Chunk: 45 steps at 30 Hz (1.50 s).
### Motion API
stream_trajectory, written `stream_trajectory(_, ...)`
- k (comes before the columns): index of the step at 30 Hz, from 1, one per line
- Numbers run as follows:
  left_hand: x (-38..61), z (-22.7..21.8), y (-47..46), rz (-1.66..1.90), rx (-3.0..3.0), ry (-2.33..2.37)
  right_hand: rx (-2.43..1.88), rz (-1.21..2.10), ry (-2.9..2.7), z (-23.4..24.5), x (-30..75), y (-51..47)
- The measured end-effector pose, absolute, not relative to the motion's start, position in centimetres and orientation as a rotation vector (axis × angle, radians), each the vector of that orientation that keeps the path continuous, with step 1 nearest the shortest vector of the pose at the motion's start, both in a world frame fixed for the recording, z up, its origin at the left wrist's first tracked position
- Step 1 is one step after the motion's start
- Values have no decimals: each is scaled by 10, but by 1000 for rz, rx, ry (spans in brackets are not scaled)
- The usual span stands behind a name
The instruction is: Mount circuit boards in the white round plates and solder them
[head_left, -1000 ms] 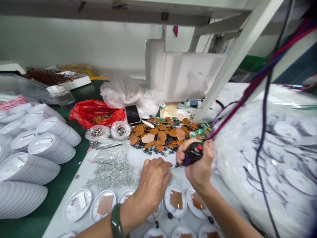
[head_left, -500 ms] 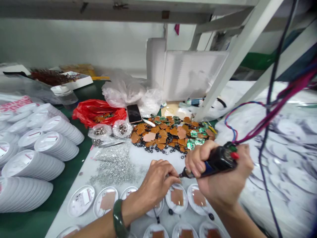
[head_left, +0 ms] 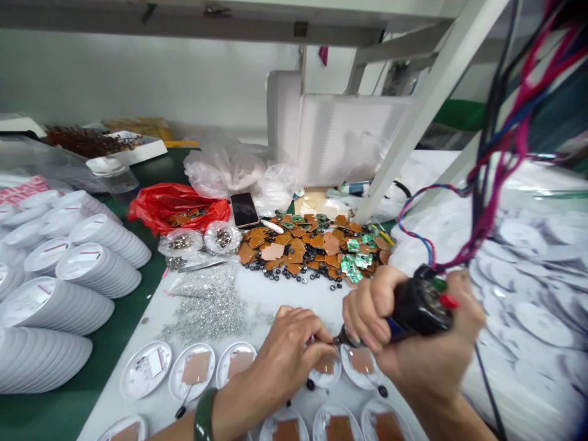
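My right hand (head_left: 425, 361) is wrapped around a dark electric screwdriver (head_left: 420, 306), tilted so its bit points left and down. Beside that bit, my left hand (head_left: 291, 346) has its thumb and forefinger pinched together. Whatever sits between those fingertips is too small to make out. Both hands are over a round white plastic cover (head_left: 334, 381) that carries a brown circuit board (head_left: 325, 365). A similar white cover (head_left: 349, 373) lies just right of it, partly behind the right hand. Loose silver screws (head_left: 206, 309) are heaped to the left of my hands.
Rows of white covers (head_left: 146, 370) lie on the white work surface. Brown boards (head_left: 294, 254) and black parts are piled behind. At left stand stacked white covers (head_left: 98, 269); a red bag (head_left: 179, 205) and phone (head_left: 244, 209) lie farther back. Cables (head_left: 500, 177) hang at right.
Both hands have come lower, with the screwdriver bit and the pinched fingers now closer over the cover. The screwdriver's rear end has shifted right and down, and the cables have swung.
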<state>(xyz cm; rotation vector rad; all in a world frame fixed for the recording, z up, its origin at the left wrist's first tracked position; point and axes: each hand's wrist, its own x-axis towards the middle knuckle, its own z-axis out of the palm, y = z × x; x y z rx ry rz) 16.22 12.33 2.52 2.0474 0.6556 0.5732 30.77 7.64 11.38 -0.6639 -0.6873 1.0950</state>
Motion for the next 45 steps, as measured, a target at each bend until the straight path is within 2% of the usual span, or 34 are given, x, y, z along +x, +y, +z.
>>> stream_trajectory(16, 164, 28, 119, 566, 1949, 749, -693, 1027, -706, 121, 310, 71)
stream_trajectory(27, 159, 34, 123, 449, 2053, 631, -707, 1138, -747, 118, 307, 73)
stream_trajectory(30, 150, 30, 116, 424, 2210, 659, -738, 1131, -732, 115, 308, 72)
stream_trajectory(37, 137, -4, 79, 718, 2921, 531, -758, 1167, -759, 97, 303, 76)
stream_trajectory(45, 150, -20, 71, 471, 3001, 546, -763, 1203, -741, 69, 285, 83)
